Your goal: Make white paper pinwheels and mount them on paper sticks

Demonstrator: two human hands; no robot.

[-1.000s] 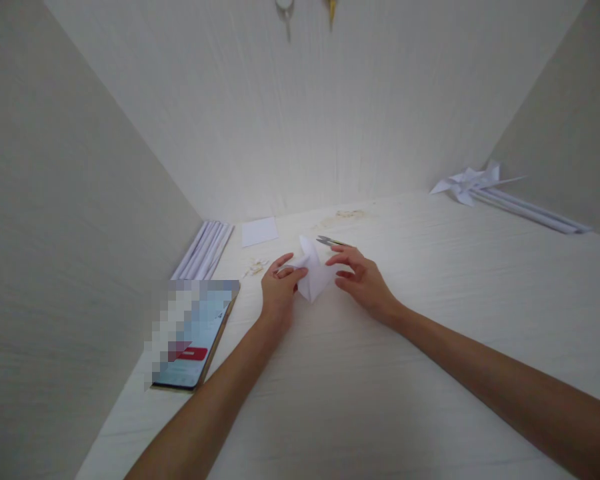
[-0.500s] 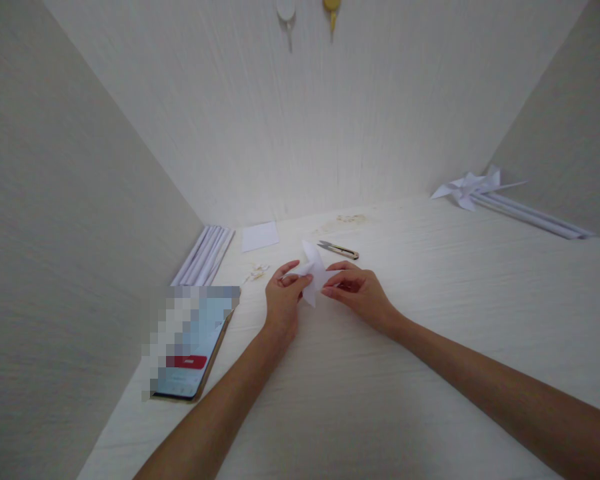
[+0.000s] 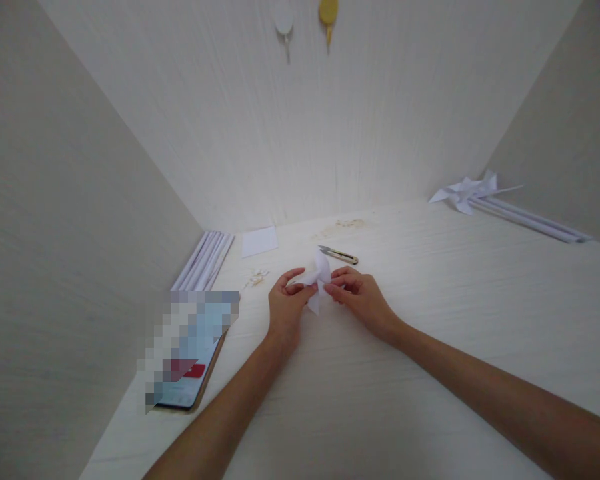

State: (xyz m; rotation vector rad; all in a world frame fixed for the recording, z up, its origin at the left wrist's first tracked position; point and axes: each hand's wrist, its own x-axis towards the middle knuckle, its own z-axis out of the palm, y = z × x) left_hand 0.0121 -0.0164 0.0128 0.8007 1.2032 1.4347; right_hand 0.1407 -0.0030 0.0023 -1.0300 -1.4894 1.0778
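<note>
My left hand (image 3: 286, 308) and my right hand (image 3: 361, 299) meet over the middle of the desk, and the folded white paper (image 3: 319, 281) sits between them, lifted just off the surface. My left thumb and fingertips are pinched closed on its left edge, the other fingers curled loosely; my right fingertips are closed on its right edge, the palm turned down. The paper rises to a point above my knuckles and drops to another point below them, so most of it shows in the gap between my two hands. Just beyond my right fingers lie small thread snips (image 3: 338, 255), with a metal blade and a yellowish handle, apart from the paper. Beyond my left hand lies a flat white paper square (image 3: 259, 241), and near it some pale scraps (image 3: 255, 277), too small for me to tell what they are. Farther out to the left of my left hand, a bundle of rolled white paper sticks (image 3: 203, 261) lies against the side wall, and a phone (image 3: 187, 357) lies nearer my left forearm. Well off to the right of my right hand a white paper pinwheel (image 3: 464, 192) rests on the desk (image 3: 430, 320), a pale surface with fine wood grain, boxed in by matching pale walls.
</note>
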